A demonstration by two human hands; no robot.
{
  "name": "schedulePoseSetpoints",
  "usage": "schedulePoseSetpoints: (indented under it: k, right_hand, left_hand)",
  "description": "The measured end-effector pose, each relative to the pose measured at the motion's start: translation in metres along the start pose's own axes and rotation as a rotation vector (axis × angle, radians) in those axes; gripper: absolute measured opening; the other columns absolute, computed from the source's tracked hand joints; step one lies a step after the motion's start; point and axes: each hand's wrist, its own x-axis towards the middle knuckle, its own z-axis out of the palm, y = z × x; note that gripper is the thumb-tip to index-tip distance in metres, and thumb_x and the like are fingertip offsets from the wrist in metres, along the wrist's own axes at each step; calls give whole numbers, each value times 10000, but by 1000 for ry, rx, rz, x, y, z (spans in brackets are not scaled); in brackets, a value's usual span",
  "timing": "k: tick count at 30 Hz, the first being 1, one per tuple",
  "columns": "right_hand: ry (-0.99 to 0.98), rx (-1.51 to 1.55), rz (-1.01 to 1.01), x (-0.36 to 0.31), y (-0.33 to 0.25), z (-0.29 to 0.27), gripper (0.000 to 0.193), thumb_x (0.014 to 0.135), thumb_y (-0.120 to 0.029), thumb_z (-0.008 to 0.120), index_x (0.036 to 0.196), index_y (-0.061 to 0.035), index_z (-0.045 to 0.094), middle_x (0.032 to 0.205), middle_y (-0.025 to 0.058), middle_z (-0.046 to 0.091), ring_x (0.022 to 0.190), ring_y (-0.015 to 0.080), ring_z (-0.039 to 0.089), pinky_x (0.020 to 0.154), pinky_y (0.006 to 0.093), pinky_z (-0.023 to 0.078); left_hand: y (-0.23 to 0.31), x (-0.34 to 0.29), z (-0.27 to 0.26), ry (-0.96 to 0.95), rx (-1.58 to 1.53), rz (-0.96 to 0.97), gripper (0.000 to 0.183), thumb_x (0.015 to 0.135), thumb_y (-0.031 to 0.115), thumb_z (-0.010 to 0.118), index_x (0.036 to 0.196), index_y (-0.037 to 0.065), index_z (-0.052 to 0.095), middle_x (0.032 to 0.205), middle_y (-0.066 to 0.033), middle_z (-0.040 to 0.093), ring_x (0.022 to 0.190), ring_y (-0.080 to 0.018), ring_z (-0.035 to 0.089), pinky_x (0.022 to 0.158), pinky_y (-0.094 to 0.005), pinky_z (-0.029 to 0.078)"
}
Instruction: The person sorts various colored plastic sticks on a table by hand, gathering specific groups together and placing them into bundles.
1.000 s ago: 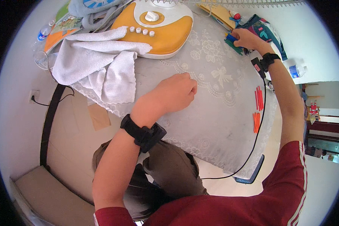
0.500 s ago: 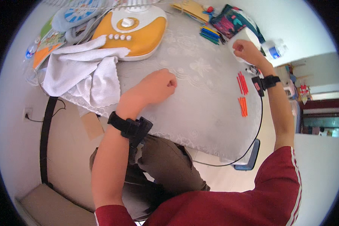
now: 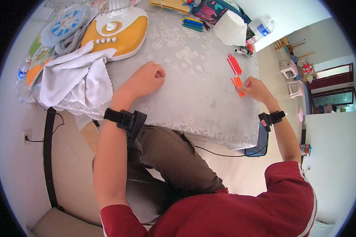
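Observation:
My left hand [image 3: 145, 79] rests on the lace-patterned tablecloth [image 3: 182, 98], its fingers curled in a loose fist with nothing seen in them. Over at the table's right side, my right hand [image 3: 259, 91] reaches the small bundle of orange sticks [image 3: 238, 83]. Its thumb tip overlaps the sticks, and a gap shows between thumb and bent forefinger. Just beyond lies a group of red sticks [image 3: 234, 64]. Farther back are blue, green and yellow sticks [image 3: 193, 24] laid side by side. Each wrist wears a black strap with a small box.
A yellow and white fan base [image 3: 118, 33] stands at the back left, a white towel [image 3: 79, 77] draped against it. At the back right are a white paper roll [image 3: 230, 29], a dark patterned bag [image 3: 215, 11] and a plastic bottle [image 3: 265, 28]. A black cable [image 3: 221, 155] hangs below the table edge.
My right hand has come from beside the paper roll toward me, down to the orange sticks. My left hand keeps its curled pose on the cloth. The whole view has shifted.

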Motion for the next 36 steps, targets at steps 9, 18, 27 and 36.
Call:
schedulePoseSetpoints:
  k: [9,18,27,36]
  right_hand:
    - [-179,197,-5,6,-37,-6,410,773,-359,760,858,9,603,810,127,644,715,218,612,650,326,483]
    - [-142,13,-97,10,-47,2,264,742,-198,670,842,28,575,795,175,633,735,269,630,656,368,491]
    - [-50,131,-124,0,-51,10,265,748,-158,666,904,18,544,767,167,632,650,250,630,601,360,501]
    - [-70,54,-88,5,-41,11,301,735,-182,656,927,37,584,820,186,649,737,287,648,678,377,505]
  left_hand:
    - [-2,-2,-2,-15,10,30,172,847,136,596,968,20,632,958,-126,563,882,-238,583,815,-329,478]
    - [-2,4,-3,-47,-21,-11,159,823,136,601,900,8,656,921,-151,599,871,-258,598,797,-344,487]
    - [-3,6,-2,-18,13,-3,165,798,121,592,876,-1,671,880,-173,647,844,-298,629,774,-370,501]
    - [0,4,-3,-39,5,-2,170,817,123,602,917,-2,659,923,-163,628,868,-278,619,781,-354,496]
